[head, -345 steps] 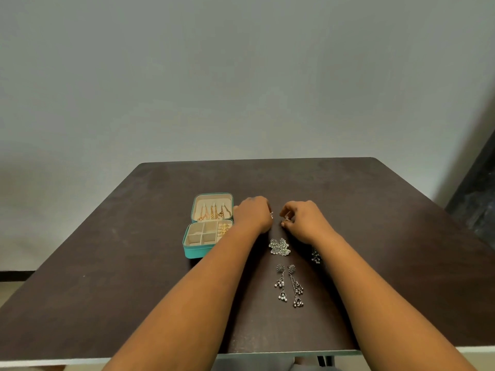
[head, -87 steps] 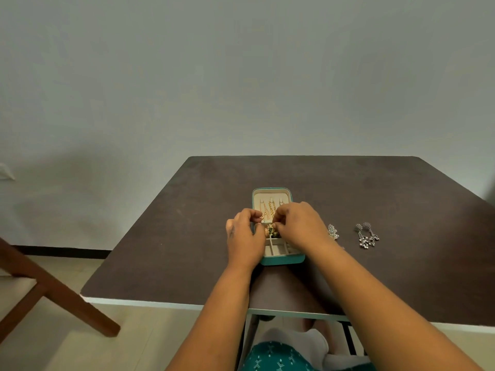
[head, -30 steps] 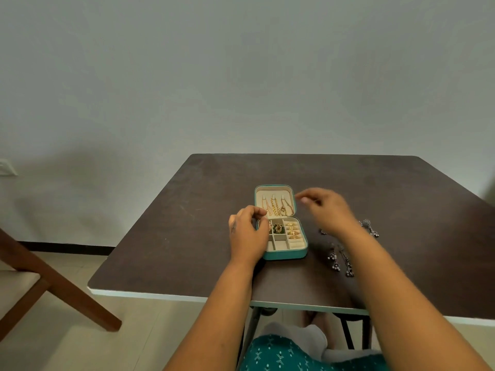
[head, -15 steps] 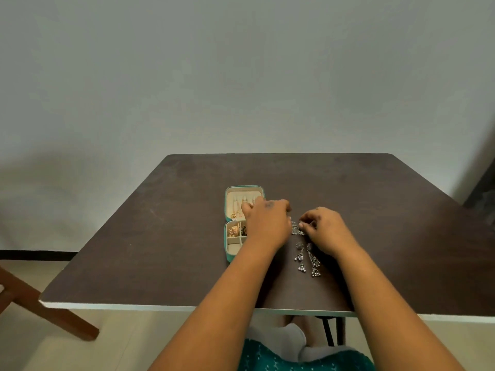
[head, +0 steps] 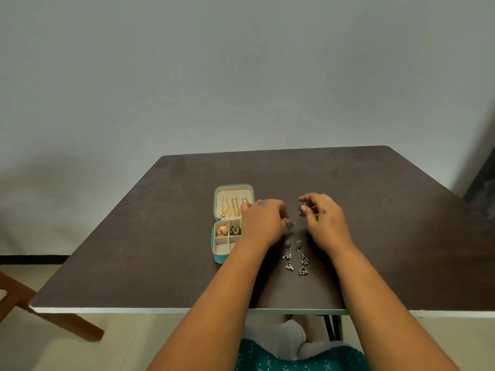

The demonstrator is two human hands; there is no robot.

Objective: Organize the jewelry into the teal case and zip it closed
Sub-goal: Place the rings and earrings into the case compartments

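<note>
Picking up the silver pieces is the step you are on, so take them one at a time. Your right hand point(head: 325, 223) pinches a small silver earring point(head: 302, 209) between thumb and fingertips, just above the table point(head: 388, 236) and to the right of the teal case point(head: 220, 259). Your left hand point(head: 263, 224) is curled, with a second small silver piece point(head: 291, 224) at its fingertips; whether it truly grips that piece or only touches it I cannot tell.

The case lies open at the left of your hands. Gold chains point(head: 233, 208) hang in the lid on its far side, and a gold earring point(head: 222, 231) and a green-and-gold piece point(head: 235, 230) fill the two far compartments of the tray. The near compartments look free, though your left wrist covers the right part of the tray.

Carry the pinched earring low across to a free near compartment and let go only when it is inside the walls. Keep each matching pair together in one cell.

A pair of long silver drop earrings point(head: 296, 257) lies on the table, nearer to you, between your wrists. Lift each by its top stud, since the dangling beads are likely to snag or tangle. Before zipping, check that no chain lies over the rim.
</note>
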